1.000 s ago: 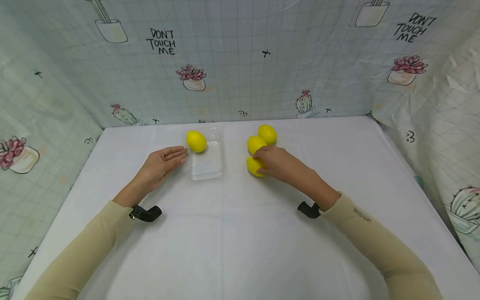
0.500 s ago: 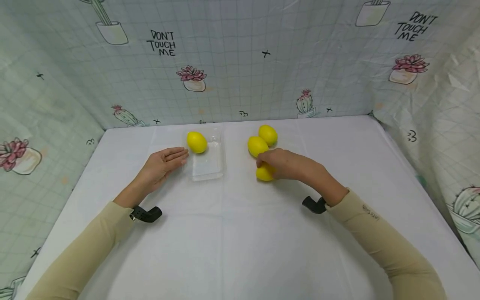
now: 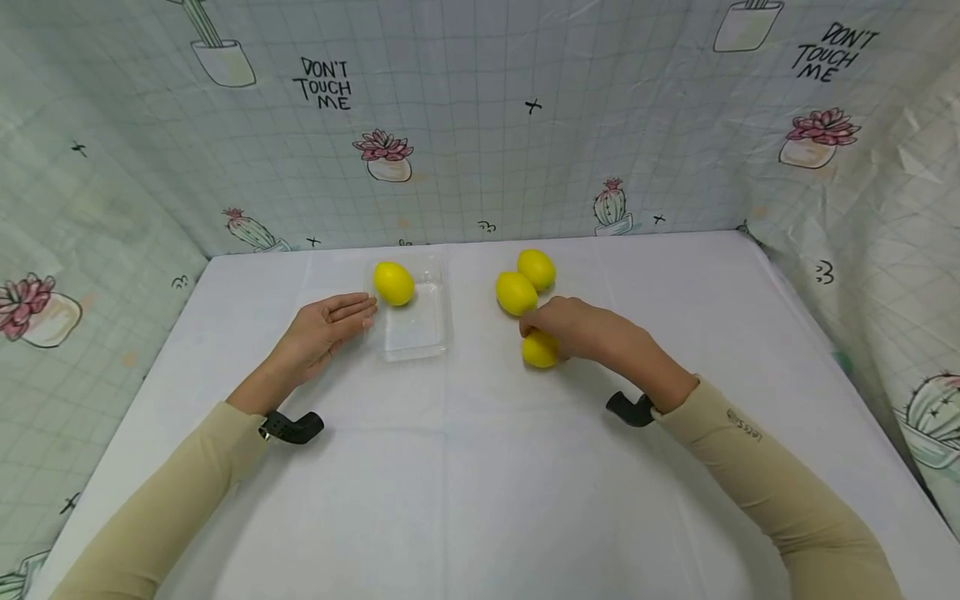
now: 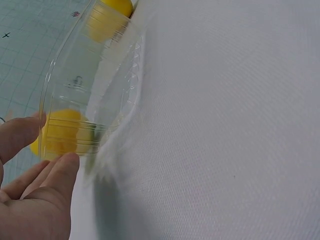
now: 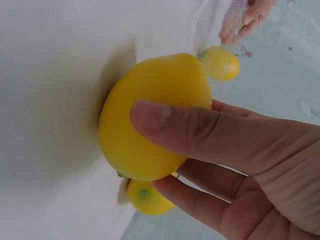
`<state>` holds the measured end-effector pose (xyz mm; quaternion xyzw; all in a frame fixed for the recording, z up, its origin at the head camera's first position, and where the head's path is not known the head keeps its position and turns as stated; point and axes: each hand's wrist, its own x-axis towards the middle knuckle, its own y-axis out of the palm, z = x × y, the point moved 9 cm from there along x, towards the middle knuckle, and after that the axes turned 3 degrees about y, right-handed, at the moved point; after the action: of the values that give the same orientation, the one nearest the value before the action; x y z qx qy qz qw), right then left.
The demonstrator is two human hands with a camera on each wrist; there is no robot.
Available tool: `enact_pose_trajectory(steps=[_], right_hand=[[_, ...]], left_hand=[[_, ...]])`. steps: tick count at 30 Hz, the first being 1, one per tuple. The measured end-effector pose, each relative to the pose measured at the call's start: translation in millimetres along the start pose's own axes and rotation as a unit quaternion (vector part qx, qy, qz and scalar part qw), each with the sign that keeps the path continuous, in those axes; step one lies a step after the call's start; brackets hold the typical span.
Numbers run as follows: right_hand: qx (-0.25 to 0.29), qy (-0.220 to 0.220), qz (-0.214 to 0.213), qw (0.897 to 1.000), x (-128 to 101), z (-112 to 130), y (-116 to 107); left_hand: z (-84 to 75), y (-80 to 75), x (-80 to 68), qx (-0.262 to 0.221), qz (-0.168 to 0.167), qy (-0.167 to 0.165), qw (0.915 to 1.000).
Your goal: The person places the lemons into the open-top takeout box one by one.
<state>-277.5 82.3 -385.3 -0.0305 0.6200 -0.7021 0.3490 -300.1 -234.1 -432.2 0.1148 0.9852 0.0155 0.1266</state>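
Smooth oval yellow lemon (image 3: 539, 350) between curled right-hand fingers (image 3: 534, 327)

Four bright yellow lemons (image 3: 540, 349) sit on a plain white surface (image 3: 480, 467). One lies in a clear plastic tray (image 3: 415, 333). Beige sleeves (image 3: 780, 492) cover both arms. The pale green grid backdrop (image 3: 480, 125) shows pink-flowered cacti and black lettering.

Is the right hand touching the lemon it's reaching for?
Touching. The right wrist view shows the right hand with thumb and fingers wrapped round the lemon, skin pressed against the peel with no gap.
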Motion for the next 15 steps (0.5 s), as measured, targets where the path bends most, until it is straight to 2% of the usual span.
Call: enact_pose_trajectory(steps=[15], right_hand=[[-0.010,-0.030,-0.047,0.998,-8.2,0.1,-4.9]], left_hand=[[-1.0,0.9,0.1,-0.005,0.000,0.000,1.0000]])
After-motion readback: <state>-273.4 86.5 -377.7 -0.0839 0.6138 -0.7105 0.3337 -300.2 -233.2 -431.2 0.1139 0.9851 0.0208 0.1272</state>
